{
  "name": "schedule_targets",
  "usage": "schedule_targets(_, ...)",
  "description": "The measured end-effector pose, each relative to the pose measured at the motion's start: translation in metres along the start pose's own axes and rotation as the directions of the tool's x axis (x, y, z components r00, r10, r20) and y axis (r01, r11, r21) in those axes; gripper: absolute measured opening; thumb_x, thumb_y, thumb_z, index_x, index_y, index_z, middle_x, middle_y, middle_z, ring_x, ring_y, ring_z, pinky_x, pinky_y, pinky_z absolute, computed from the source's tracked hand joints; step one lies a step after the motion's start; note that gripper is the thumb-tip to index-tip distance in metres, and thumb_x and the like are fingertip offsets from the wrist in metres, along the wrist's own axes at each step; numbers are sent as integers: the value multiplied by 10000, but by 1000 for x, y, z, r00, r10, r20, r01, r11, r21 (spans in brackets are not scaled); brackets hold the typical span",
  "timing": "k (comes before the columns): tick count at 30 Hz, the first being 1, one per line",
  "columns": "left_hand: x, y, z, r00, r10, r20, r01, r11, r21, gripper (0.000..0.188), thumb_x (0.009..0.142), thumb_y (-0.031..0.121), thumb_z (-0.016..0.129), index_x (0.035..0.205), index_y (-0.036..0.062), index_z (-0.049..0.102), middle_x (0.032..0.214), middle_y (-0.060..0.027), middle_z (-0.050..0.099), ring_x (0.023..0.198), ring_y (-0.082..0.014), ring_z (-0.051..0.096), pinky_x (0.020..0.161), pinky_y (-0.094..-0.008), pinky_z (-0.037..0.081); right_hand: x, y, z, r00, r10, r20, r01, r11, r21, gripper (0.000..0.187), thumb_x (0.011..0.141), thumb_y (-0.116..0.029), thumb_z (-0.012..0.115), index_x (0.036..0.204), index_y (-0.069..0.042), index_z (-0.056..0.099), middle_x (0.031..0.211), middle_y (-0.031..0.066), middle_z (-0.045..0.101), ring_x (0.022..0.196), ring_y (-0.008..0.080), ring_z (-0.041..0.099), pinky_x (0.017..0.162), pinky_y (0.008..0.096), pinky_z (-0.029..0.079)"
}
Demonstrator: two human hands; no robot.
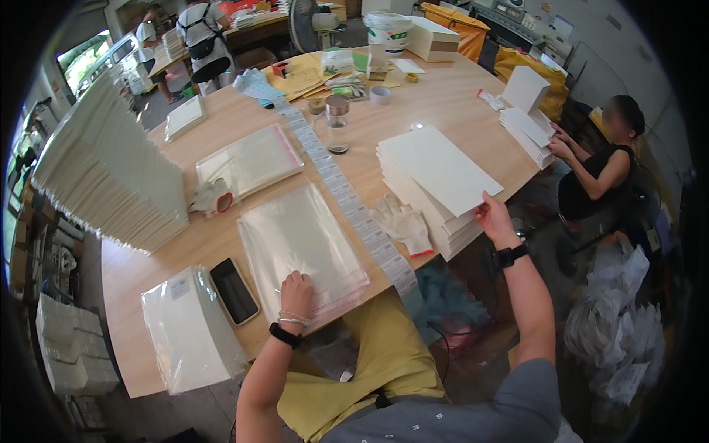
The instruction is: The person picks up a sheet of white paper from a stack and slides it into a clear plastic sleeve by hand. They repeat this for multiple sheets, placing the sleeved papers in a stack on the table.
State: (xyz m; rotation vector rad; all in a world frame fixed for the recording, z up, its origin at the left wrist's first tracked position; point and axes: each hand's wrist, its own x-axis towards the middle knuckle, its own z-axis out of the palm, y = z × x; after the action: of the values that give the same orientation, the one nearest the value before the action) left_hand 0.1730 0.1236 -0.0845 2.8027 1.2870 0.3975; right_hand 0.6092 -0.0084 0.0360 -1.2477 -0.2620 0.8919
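Observation:
My right hand [495,220] pinches the near right corner of a plain white sheet [443,168], which lies turned askew on a stack of white booklets or boards [417,196]. My left hand [298,297] rests on a pile of clear plastic bags [295,232], at its near edge, with fingers bent down onto the top bag; my thumb is hidden. Between the two piles run a long strip of printed labels [332,177] and a white knit glove [402,224]. Left of my left hand lie a black phone [235,290] and white items in clear wrap [181,325].
A tall stack of wrapped packs [111,151] stands at the left edge. Farther off are more clear bags [251,159], another glove [210,198], a glass bottle [337,125] and a white bucket [388,35]. At right, a seated person [605,162] handles white sheets.

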Motion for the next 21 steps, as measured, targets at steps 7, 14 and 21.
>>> schedule_targets(7, 10, -23, -10, 996, -35, -78, 16, 975, -223, 106, 746, 94, 512, 797, 19, 567, 805, -143, 562, 775, -311, 516, 699, -397, 438, -82, 16, 27, 910, -375, 176, 408, 884, -229, 170, 861, -187, 472, 968, -56, 484, 703, -4, 522, 515, 64, 450, 420, 207, 363)
schedule_targets(14, 9, -31, -15, 994, -106, -11, 100, 957, -272, 147, 758, 118, 509, 867, 46, 577, 895, -112, 583, 871, -292, 529, 752, -372, 444, -176, 110, 39, 910, 200, 363, -159, 977, -139, 213, 831, -147, 472, 1016, -55, 524, 812, 3, 578, 645, 77, 544, 531, 209, 431)
schedule_targets(21, -9, -30, -35, 881, -410, -237, 302, 872, -384, 272, 774, 244, 545, 926, 25, 598, 864, -130, 594, 837, -284, 553, 728, -373, 450, -187, 150, 38, 909, 366, 200, -382, 922, 53, 76, 832, -161, 473, 880, -108, 500, 638, -62, 451, 487, 31, 380, 433, 179, 339)
